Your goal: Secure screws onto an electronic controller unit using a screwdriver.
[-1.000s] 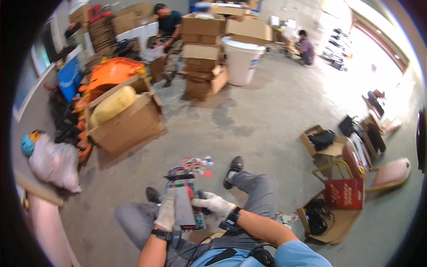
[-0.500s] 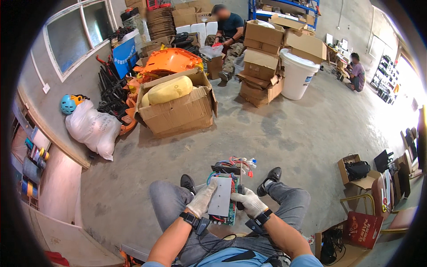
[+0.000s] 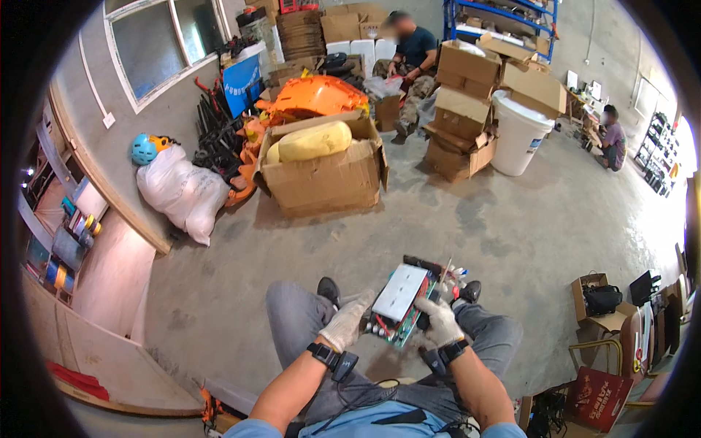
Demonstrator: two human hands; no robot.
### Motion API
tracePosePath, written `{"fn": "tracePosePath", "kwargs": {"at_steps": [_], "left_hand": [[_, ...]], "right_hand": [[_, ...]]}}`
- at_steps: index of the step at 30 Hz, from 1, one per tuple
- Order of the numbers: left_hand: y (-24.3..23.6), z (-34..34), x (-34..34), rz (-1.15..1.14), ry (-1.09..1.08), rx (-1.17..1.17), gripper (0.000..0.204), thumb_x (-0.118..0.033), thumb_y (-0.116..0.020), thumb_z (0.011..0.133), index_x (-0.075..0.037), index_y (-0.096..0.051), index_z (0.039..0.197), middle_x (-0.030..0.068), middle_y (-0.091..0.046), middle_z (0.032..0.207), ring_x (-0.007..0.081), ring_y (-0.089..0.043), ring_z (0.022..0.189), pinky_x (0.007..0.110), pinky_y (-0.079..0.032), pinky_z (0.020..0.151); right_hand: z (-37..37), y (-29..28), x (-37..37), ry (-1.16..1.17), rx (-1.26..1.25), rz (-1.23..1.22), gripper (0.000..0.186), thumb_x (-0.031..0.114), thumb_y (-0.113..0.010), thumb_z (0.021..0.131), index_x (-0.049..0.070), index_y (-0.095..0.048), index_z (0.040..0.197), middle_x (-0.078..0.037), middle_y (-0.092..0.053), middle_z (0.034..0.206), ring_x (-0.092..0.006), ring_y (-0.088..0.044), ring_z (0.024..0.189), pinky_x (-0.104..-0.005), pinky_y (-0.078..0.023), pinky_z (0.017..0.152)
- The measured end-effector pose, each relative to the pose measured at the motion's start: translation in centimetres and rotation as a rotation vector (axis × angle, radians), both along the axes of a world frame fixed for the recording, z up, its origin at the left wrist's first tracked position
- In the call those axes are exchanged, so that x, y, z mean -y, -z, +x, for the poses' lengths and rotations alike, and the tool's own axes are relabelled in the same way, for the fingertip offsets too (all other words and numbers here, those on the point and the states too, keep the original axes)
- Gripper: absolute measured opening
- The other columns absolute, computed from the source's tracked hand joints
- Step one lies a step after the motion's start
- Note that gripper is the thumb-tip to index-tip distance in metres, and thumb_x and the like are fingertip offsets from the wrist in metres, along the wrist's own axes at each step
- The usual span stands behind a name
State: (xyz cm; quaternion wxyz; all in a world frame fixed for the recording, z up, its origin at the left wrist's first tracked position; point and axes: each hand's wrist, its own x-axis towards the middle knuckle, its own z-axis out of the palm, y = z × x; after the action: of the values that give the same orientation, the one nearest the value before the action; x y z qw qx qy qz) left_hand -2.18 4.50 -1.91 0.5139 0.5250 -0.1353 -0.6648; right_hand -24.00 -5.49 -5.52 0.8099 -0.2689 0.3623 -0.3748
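Note:
Between my knees is a green circuit board (image 3: 401,336) carrying a flat silver metal plate (image 3: 401,290), with red wires by the plate's lower edge. My left hand (image 3: 349,321), in a pale work glove, is closed on the board's left edge. On the other side my right hand (image 3: 440,321), gloved too, is closed around a dark-handled screwdriver (image 3: 446,269) and rests against the board. Only the thin shaft shows well; the fingers cover much of the handle. Loose wires with small connectors (image 3: 460,274) stick out beyond the board's far right corner.
Ahead stands a cardboard box (image 3: 325,182) holding a yellow rounded object. Stacked boxes (image 3: 460,109) and a white bucket (image 3: 518,135) are behind it. A white sack (image 3: 182,193) leans at left, a chair (image 3: 631,343) at right. Two people sit or crouch farther back.
The board has turned clockwise and moved right with both hands, its far end now tilted to the right. The screwdriver has gone along with my right hand. My view has shifted left.

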Motion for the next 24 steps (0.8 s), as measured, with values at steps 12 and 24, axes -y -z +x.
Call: {"fn": "tracePosePath", "kwargs": {"at_steps": [12,24], "left_hand": [[3.0,-1.2,-1.3,-0.189,-0.073,0.002,0.056,-0.048,-0.069,0.104,-0.003,-0.066,0.138,0.0034,-0.071,0.126,0.0136,-0.066,0.111,0.033,-0.056,0.098],[5.0,-1.4,-2.0,-0.029,0.104,0.833,0.072,-0.063,-0.062,0.099,0.002,-0.072,0.127,0.0220,-0.074,0.127,0.0337,-0.068,0.120,0.041,-0.049,0.105]], "right_hand": [[2.5,0.3,0.2,0.139,-0.122,0.029,0.018,0.011,-0.076,0.093,0.008,-0.072,0.111,0.000,-0.072,0.083,-0.0118,-0.057,0.053,-0.0278,-0.042,0.046],[0.2,2.5,-1.0,0.076,-0.264,-0.110,0.020,0.015,-0.075,0.089,0.005,-0.074,0.107,0.001,-0.070,0.087,-0.0105,-0.064,0.070,-0.0280,-0.051,0.059]]}}
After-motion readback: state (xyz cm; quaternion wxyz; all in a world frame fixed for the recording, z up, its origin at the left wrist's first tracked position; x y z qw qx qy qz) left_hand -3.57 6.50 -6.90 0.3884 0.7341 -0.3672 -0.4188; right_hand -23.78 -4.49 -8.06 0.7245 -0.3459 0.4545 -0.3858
